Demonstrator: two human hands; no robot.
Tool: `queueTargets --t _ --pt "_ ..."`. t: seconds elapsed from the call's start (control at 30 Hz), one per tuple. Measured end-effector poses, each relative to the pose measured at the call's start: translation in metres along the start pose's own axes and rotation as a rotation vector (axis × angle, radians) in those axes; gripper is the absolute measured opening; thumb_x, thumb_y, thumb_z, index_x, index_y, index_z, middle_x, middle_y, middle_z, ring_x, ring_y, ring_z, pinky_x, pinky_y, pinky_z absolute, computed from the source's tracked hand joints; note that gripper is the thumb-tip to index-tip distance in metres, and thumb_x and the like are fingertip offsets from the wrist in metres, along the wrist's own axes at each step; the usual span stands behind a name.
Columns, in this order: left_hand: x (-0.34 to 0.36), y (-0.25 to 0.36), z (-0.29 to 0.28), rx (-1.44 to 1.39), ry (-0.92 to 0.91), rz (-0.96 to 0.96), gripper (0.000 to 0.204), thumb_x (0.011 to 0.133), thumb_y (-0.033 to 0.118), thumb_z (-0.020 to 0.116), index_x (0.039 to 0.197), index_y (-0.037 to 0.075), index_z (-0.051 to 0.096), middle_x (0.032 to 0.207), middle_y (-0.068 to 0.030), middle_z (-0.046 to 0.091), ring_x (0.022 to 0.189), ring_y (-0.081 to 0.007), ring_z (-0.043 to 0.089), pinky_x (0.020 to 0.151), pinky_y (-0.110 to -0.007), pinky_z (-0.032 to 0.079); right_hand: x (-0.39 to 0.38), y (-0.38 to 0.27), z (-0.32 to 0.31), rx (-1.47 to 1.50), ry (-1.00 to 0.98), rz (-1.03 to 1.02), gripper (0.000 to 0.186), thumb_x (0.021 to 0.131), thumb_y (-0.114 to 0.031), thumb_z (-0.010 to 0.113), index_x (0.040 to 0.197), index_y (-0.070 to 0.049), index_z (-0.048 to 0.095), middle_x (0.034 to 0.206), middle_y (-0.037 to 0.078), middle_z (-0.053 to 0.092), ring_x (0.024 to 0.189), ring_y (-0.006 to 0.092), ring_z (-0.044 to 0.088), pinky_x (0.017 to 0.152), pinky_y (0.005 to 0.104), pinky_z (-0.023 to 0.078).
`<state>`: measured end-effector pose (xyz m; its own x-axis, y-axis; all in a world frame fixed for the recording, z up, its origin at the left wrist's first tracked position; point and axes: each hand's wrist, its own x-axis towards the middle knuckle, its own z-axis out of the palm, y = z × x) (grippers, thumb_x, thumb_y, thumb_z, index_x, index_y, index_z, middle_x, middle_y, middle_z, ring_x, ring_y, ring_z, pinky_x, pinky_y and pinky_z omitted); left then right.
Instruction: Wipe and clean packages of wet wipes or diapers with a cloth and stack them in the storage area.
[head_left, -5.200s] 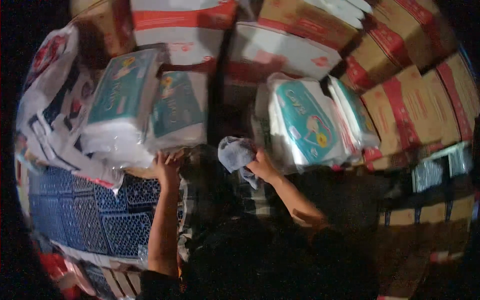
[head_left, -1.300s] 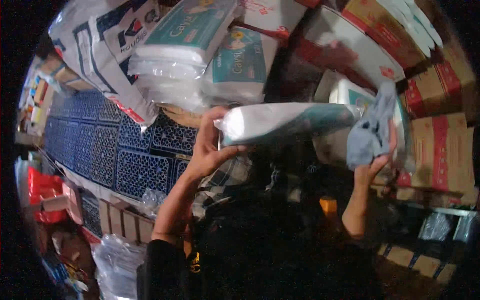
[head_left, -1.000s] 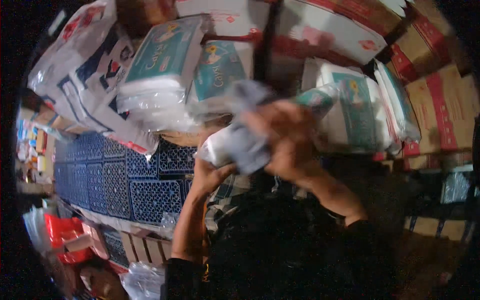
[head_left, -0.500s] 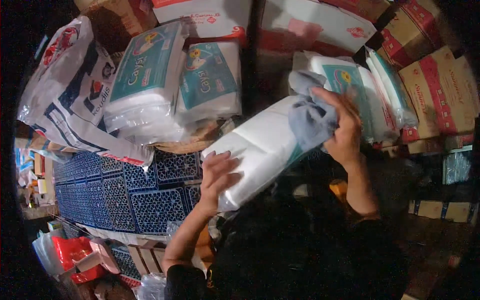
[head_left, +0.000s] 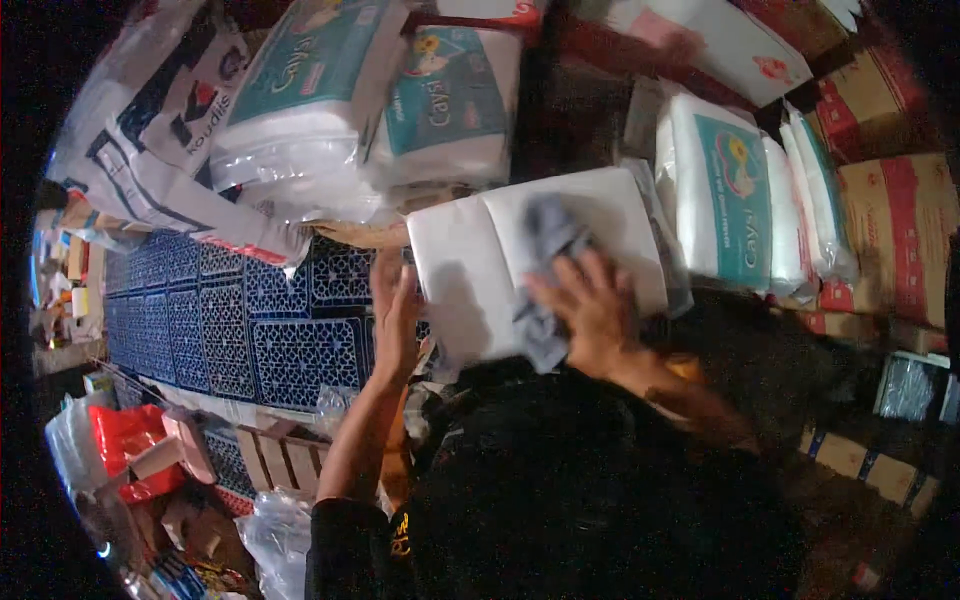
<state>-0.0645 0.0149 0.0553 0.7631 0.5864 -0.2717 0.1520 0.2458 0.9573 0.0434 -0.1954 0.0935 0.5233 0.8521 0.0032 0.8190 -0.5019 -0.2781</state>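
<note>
A wide white package in clear plastic lies blank face up in front of me. My left hand is beside its left edge, fingers extended and slightly apart, without a visible grip. My right hand presses a grey-blue cloth onto the package's right half, its fingers spread over the cloth. Stacked white-and-teal packages stand beyond, at the back left and at the right.
A large white printed sack lies at the back left, above dark blue lattice crates. Cardboard cartons are piled at the right and behind. A red plastic bag and clear plastic sit lower left.
Since half a second ago, the package has turned from diagonal to broadside. My left hand has released it. My right hand moved down and left, from gripping the bunched cloth to pressing it.
</note>
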Motion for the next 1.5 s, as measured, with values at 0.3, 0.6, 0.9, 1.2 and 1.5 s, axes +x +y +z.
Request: queueTargets --t 0.3,0.6,0.9,1.2,1.5 --pt "0.006 -0.043 0.008 -0.062 -0.008 -0.029 0.062 0.091 0.05 0.029 0.129 0.001 0.033 0.114 -0.0101 0.049 0.101 -0.0179 0.048 0.084 -0.029 0.04 0.067 -0.02 0.032 -0.082 0.094 -0.367 0.052 0.068 -0.032 0.058 0.118 -0.021 0.049 0.118 0.01 0.045 0.112 0.0292 0.039 0.091 0.0504 0.029" --pt "-0.003 -0.021 0.037 -0.102 0.03 0.044 0.052 0.089 0.022 0.05 0.13 0.006 0.023 0.108 -0.0108 0.048 0.091 -0.0131 0.045 0.078 -0.026 0.039 0.074 0.102 -0.009 0.076 0.371 0.271 0.05 0.064 0.0 0.057 0.112 -0.012 0.05 0.112 0.013 0.051 0.107 0.0335 0.045 0.092 0.0401 0.035" --pt "-0.006 -0.025 0.031 -0.169 0.079 -0.037 0.057 0.086 0.024 0.052 0.131 0.005 0.023 0.112 -0.0134 0.045 0.095 -0.0171 0.045 0.081 -0.03 0.039 -0.039 0.061 0.002 0.053 0.349 0.26 0.052 0.073 -0.013 0.061 0.122 -0.01 0.044 0.122 0.021 0.039 0.112 0.0418 0.038 0.094 0.0462 0.032" --pt "0.044 -0.005 0.033 -0.26 -0.159 -0.446 0.055 0.085 0.041 0.049 0.123 0.003 0.035 0.104 -0.0114 0.048 0.092 -0.0211 0.048 0.078 -0.036 0.042 -0.025 -0.012 0.0 0.057 0.098 -0.04 0.059 0.065 -0.024 0.069 0.12 -0.013 0.05 0.11 0.014 0.046 0.104 0.0364 0.041 0.087 0.0487 0.034" --pt "0.01 0.006 0.024 -0.268 -0.069 0.02 0.05 0.087 0.026 0.051 0.127 0.003 0.033 0.117 -0.0089 0.046 0.103 -0.0196 0.046 0.087 -0.032 0.039 0.067 0.016 -0.003 -0.091 0.486 -0.263 0.06 0.071 -0.039 0.059 0.125 -0.018 0.044 0.11 0.013 0.049 0.104 0.0338 0.044 0.085 0.0456 0.034"
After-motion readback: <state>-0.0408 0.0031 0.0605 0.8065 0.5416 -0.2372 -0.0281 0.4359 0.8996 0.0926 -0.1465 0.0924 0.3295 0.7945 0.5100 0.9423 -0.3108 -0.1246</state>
